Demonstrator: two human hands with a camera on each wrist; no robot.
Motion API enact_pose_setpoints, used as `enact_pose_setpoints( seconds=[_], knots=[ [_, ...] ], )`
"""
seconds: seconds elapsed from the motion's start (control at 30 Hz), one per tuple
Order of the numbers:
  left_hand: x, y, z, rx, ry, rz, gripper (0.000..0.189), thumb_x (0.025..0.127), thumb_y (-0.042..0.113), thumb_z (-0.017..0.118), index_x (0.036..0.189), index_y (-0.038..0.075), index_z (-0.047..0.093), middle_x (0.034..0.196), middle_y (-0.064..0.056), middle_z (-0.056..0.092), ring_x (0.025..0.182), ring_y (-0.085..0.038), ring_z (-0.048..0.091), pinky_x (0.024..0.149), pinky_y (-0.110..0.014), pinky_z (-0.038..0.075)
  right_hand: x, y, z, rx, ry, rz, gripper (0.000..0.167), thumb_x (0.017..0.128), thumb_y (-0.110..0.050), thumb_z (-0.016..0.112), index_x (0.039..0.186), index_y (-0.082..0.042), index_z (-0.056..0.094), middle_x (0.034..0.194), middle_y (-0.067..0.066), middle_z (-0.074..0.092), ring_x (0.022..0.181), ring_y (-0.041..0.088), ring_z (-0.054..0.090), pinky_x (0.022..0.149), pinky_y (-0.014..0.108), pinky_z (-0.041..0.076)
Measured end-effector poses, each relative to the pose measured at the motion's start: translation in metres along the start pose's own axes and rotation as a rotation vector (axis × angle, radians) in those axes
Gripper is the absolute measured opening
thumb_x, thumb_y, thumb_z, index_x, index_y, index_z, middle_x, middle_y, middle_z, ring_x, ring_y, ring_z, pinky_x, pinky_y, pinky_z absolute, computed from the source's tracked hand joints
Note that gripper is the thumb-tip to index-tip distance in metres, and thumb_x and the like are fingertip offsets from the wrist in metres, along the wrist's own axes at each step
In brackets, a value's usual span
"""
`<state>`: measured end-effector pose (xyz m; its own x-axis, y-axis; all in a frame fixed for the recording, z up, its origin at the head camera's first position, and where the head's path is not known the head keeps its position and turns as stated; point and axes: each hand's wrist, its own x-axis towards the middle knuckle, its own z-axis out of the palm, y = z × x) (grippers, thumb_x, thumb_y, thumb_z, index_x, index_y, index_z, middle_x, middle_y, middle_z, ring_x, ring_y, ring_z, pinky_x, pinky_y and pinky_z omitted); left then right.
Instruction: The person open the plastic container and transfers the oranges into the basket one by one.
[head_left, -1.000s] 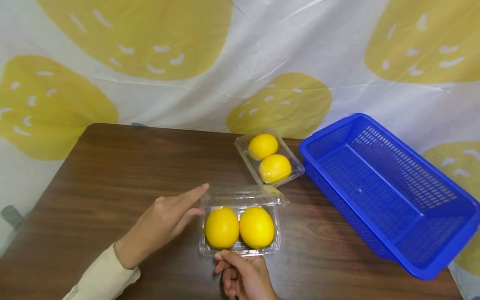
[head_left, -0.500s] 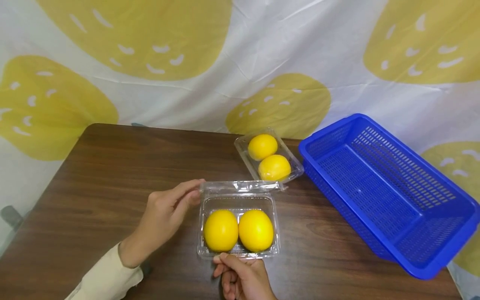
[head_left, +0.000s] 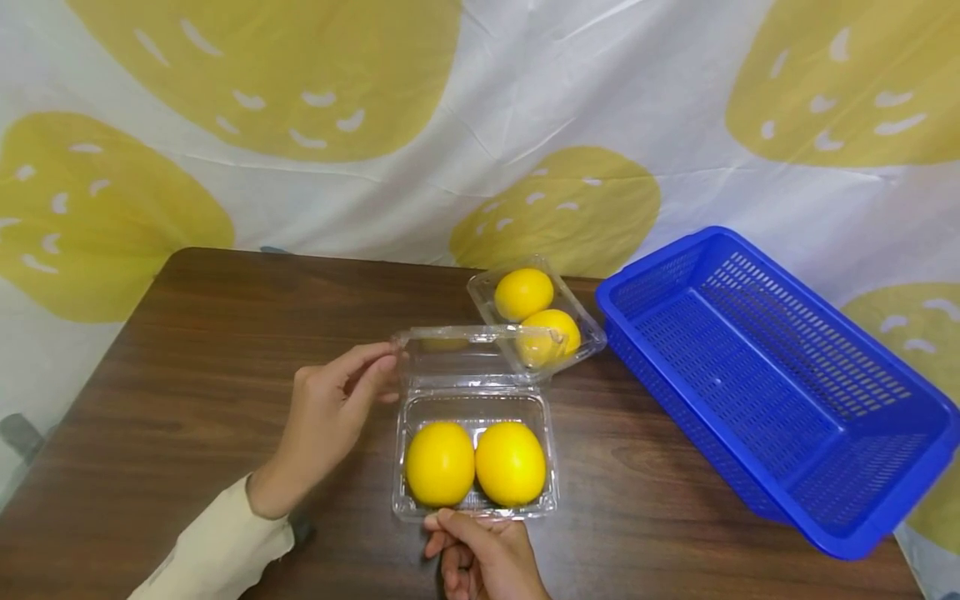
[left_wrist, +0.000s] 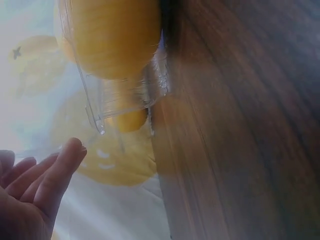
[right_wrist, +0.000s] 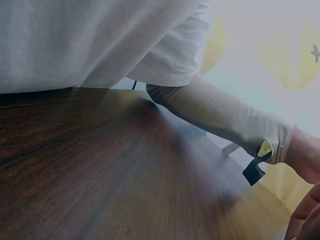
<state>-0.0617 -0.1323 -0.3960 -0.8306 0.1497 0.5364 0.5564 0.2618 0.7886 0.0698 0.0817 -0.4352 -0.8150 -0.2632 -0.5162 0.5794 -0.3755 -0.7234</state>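
Note:
A clear plastic clamshell box [head_left: 551, 454] stands on the table with its lid [head_left: 450, 362] tilted up and back from the hinge. Two yellow lemon-like fruits [head_left: 440, 463] sit side by side in its base. At the lid's left corner, the thumb and index finger of my left hand [head_left: 330, 417] appear to pinch the edge. The left wrist view shows the fingers [left_wrist: 62, 165] just short of a clear box corner. My right hand [head_left: 491, 554] pinches the front rim, its other fingers curled below; in the right wrist view only a bit of hand shows.
Behind the raised lid, a second clear plastic box [head_left: 483, 292] holds two more yellow fruits. A blue perforated basket [head_left: 675, 408] stands to the right. The brown wooden table [head_left: 225, 350] ends at a white hanging cloth [head_left: 330, 200] with yellow prints.
The lid has swung backward, away from the base, until it overlaps the rear box in view. My left hand has followed it, fingers bending toward its edge. My right hand has stayed nearly still.

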Motion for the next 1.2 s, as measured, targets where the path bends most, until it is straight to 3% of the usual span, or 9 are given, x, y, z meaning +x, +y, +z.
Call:
enact_pose_setpoints(
  seconds=[0.13,0.37,0.73,0.87,1.07,1.2],
  knots=[
    [0.003,-0.003,0.003,-0.004,0.002,-0.067,0.022,0.099,-0.01,0.073,0.121,-0.007,0.078,0.113,-0.018,0.082,0.079,-0.031,0.082,0.065,-0.027,0.067,0.001,0.001,-0.001,-0.011,0.007,-0.005,0.025,0.103,-0.02,0.074,0.107,0.003,0.083,0.082,0.003,0.078,0.048,0.003,0.055,0.042,0.013,0.046],
    [0.008,-0.008,0.006,-0.002,0.025,-0.123,0.016,0.104,-0.003,0.071,0.118,-0.007,0.079,0.109,-0.019,0.083,0.079,-0.03,0.082,0.058,-0.027,0.066,0.001,0.002,0.0,-0.021,0.021,-0.002,0.027,0.103,-0.02,0.074,0.108,0.004,0.083,0.082,0.003,0.078,0.048,0.003,0.055,0.042,0.013,0.046],
    [0.019,-0.015,0.011,-0.043,-0.013,-0.294,0.019,0.108,0.005,0.069,0.119,-0.008,0.078,0.106,-0.02,0.082,0.069,-0.025,0.08,0.057,-0.032,0.067,0.0,0.001,0.002,-0.043,0.043,-0.003,0.03,0.103,-0.022,0.075,0.11,0.007,0.082,0.082,0.004,0.078,0.049,0.004,0.054,0.043,0.013,0.047],
    [0.02,-0.017,0.012,-0.036,-0.026,-0.341,0.021,0.109,0.006,0.068,0.121,-0.008,0.077,0.107,-0.02,0.082,0.071,-0.026,0.08,0.062,-0.031,0.068,0.0,0.003,0.003,-0.048,0.056,-0.009,0.031,0.103,-0.022,0.074,0.112,0.008,0.081,0.083,0.004,0.078,0.05,0.004,0.055,0.044,0.013,0.048],
    [0.009,-0.013,0.011,0.029,-0.046,-0.389,0.024,0.111,0.009,0.066,0.127,-0.006,0.076,0.116,-0.018,0.082,0.09,-0.028,0.081,0.081,-0.029,0.069,0.0,0.005,0.004,-0.048,0.057,-0.019,0.032,0.104,-0.022,0.074,0.113,0.008,0.08,0.083,0.004,0.078,0.05,0.004,0.055,0.044,0.014,0.048],
    [0.0,-0.007,0.009,0.063,-0.086,-0.436,0.028,0.112,0.013,0.066,0.133,-0.003,0.074,0.123,-0.017,0.08,0.102,-0.03,0.08,0.094,-0.038,0.068,0.001,0.005,0.003,-0.037,0.057,-0.013,0.03,0.104,-0.022,0.074,0.112,0.006,0.081,0.083,0.004,0.078,0.05,0.004,0.054,0.043,0.014,0.047]
  ],
)
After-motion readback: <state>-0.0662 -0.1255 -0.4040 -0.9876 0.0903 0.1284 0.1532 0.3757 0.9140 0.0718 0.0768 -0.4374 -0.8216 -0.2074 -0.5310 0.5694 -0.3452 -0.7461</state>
